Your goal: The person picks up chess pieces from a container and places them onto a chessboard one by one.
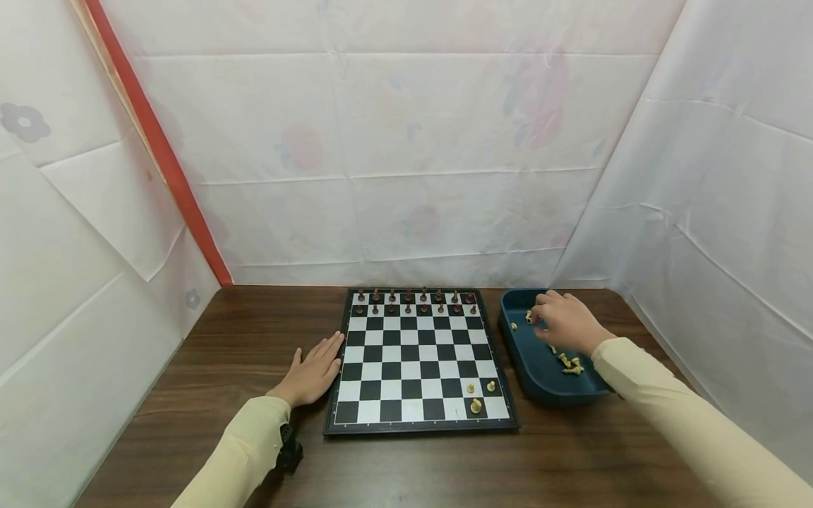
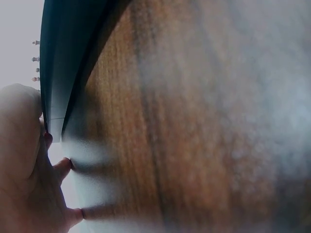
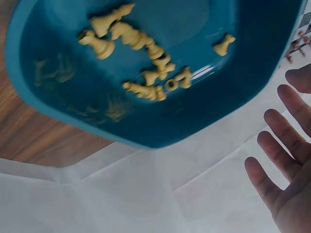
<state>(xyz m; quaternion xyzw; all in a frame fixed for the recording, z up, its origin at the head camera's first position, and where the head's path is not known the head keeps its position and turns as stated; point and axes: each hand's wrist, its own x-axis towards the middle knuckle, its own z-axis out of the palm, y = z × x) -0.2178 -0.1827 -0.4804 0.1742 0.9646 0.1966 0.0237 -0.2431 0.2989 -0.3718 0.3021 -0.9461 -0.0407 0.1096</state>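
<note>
Because the left hand (image 1: 311, 374) lies low against the edge of the chessboard (image 1: 419, 427), it seems to keep the board from sliding on the wooden table (image 1: 413, 476); its fingers are straight and close together, the thumb held apart. The right hand (image 1: 564, 323) hangs over the blue tray (image 1: 533, 360), and in the right wrist view its fingers are spread and nearly straight, with nothing seen between them. The tray stands just beside the board's right side, presumably to be within easy reach, and its walls keep the loose pale yellow pieces (image 3: 127, 35) from rolling off; most lie tipped over in a cluster (one stands or leans on its own near the tray's side). On the board, the dark red pieces (image 1: 408, 309) fill the two farthest rows, while three pale ones are at the near right: a larger piece (image 1: 476, 406) on the nearest row and two small pawns (image 1: 471, 388) on the row behind, placed that way, I judge, to mirror the far side. Tiny pale marks run along the board's border, probably coordinates, too small to read; I can make out no brand or label.
</note>
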